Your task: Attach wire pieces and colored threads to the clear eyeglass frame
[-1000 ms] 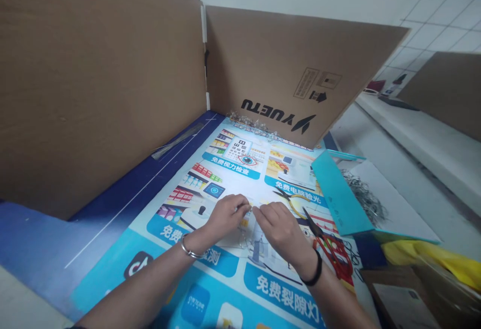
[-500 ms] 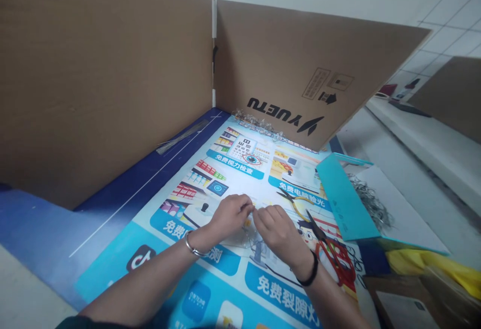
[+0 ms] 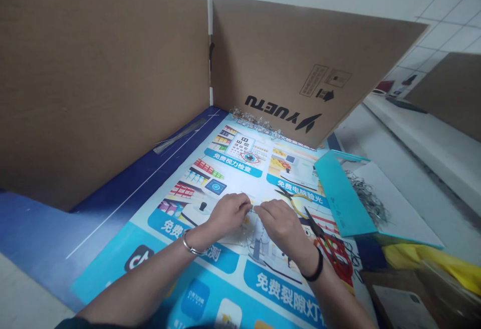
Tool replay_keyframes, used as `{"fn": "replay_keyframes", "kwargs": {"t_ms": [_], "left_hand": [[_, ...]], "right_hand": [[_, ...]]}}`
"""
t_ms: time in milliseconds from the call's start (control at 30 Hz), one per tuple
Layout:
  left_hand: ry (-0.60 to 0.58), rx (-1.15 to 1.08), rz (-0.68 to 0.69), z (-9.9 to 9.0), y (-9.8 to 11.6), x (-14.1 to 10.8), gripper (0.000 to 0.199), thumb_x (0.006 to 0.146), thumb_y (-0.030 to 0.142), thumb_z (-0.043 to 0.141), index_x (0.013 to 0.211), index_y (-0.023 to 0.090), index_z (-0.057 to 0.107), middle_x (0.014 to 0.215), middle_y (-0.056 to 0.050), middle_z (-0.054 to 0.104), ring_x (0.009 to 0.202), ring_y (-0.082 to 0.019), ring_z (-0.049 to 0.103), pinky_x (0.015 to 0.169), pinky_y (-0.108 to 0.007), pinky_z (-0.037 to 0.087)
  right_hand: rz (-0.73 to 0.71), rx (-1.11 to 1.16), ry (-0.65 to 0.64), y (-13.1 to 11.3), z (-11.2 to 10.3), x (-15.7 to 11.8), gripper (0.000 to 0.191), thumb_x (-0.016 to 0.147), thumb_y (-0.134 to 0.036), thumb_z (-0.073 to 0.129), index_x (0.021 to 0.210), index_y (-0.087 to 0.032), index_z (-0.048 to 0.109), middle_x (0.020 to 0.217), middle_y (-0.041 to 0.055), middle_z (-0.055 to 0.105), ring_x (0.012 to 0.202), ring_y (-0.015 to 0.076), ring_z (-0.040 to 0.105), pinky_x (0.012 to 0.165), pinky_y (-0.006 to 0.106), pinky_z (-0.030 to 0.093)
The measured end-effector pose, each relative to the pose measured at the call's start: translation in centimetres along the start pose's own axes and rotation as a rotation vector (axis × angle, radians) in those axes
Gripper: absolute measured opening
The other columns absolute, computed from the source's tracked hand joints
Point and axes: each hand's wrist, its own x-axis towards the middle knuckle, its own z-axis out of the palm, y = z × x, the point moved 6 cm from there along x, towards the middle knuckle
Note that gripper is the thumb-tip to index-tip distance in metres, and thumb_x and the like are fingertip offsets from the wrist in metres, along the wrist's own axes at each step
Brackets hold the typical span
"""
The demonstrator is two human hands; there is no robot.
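Note:
Over the middle of a printed poster (image 3: 210, 204), my left hand (image 3: 230, 214) and my right hand (image 3: 278, 226) face each other, fingertips pinched and a small gap apart. Something small and pale sits at the fingertips, too fine to name. Beneath them lies a faint clear thing, perhaps thin wire or plastic, hard to make out against the print. Right of my right hand are yellow-handled pliers or cutters (image 3: 298, 203) and red-handled scissors (image 3: 332, 254) with dark blades.
Tall cardboard panels (image 3: 319, 58) wall off the left and back. A row of small clear-and-silver pieces (image 3: 255, 119) lines the back one. Thin strips (image 3: 180, 136) lie at left. A teal box (image 3: 334, 194) at right holds tangled wire pieces (image 3: 370, 201), near yellow cloth (image 3: 432, 264).
My right hand has turned slightly, and the gap between both hands' fingertips has widened a little. The whole view has shifted slightly.

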Motion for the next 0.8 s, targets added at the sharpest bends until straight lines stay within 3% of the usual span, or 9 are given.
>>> {"fn": "replay_keyframes", "kwargs": {"t_ms": [167,500,633,800], "left_hand": [[-0.015,-0.006,0.000,0.0,0.3,0.0,0.017,0.086,0.020,0.045,0.070,0.019,0.054,0.068,0.001,0.059,0.068,-0.014,0.053,0.063,-0.024,0.037],[-0.020,-0.039,-0.020,0.0,0.1,-0.1,0.017,0.085,0.018,0.044,0.071,0.019,0.053,0.070,0.001,0.061,0.068,-0.014,0.054,0.062,-0.024,0.037],[-0.034,-0.013,-0.012,0.1,-0.2,0.0,0.016,0.085,0.017,0.044,0.074,0.019,0.056,0.073,0.000,0.063,0.071,-0.015,0.056,0.064,-0.024,0.038],[-0.073,0.022,0.047,0.3,-0.1,0.2,0.015,0.085,0.017,0.045,0.079,0.019,0.059,0.074,-0.001,0.063,0.074,-0.016,0.056,0.067,-0.026,0.038]], "right_hand": [[-0.033,-0.061,-0.111,-0.6,0.1,0.3,0.017,0.091,-0.011,0.044,0.092,-0.015,0.061,0.075,0.0051,0.055,0.072,0.0176,0.045,0.067,0.033,0.034],[-0.129,-0.127,-0.189,-2.0,0.4,0.8,0.017,0.089,-0.008,0.044,0.086,-0.014,0.060,0.075,0.0055,0.052,0.071,0.0186,0.042,0.065,0.035,0.032],[-0.023,-0.040,-0.196,-0.8,0.6,0.6,0.014,0.089,-0.012,0.048,0.089,-0.015,0.061,0.078,0.0050,0.055,0.074,0.0186,0.045,0.067,0.033,0.035],[0.128,0.167,-0.118,1.1,1.4,0.2,0.018,0.089,-0.012,0.047,0.090,-0.017,0.064,0.083,0.0057,0.062,0.081,0.0178,0.053,0.073,0.032,0.041]]}}
